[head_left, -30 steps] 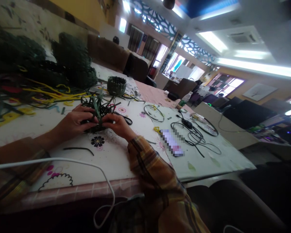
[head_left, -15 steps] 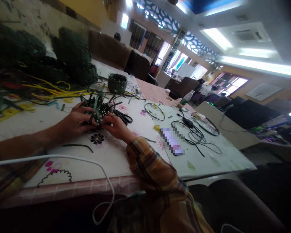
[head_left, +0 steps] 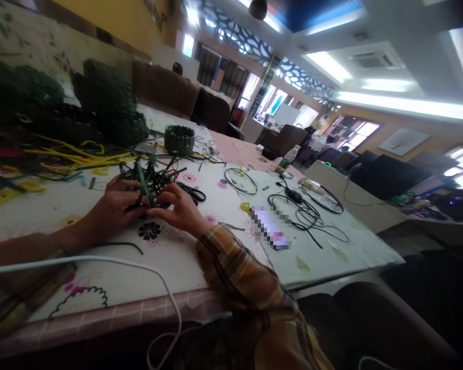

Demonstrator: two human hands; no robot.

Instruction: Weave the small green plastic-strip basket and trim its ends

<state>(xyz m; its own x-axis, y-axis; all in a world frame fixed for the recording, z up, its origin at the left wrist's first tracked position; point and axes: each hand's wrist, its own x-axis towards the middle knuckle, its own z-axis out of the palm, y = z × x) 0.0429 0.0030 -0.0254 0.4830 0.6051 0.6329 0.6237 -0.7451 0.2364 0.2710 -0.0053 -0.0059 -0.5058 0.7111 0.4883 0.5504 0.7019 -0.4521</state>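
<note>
A dark green woven piece (head_left: 157,178) with loose strips sticking up is held between both hands over the flowered tablecloth (head_left: 170,267). My left hand (head_left: 119,208) grips its left and near side, fingers bent round the strips. My right hand (head_left: 177,208) pinches at its near right edge, thumb and fingers together beside the upright strips. Black scissors (head_left: 193,192) lie just beyond my right hand. A small round green basket (head_left: 179,140) stands behind the woven piece.
Large green woven baskets (head_left: 104,97) and yellow strips (head_left: 69,154) fill the back left. To the right lie a phone-like purple object (head_left: 270,228), coiled black cable (head_left: 308,213) and a bottle (head_left: 289,156). A white cable (head_left: 139,264) crosses in front.
The view has shifted slightly, so the scene sits a little further left. Both hands stay on the woven piece; the right fingers have moved slightly against its near edge.
</note>
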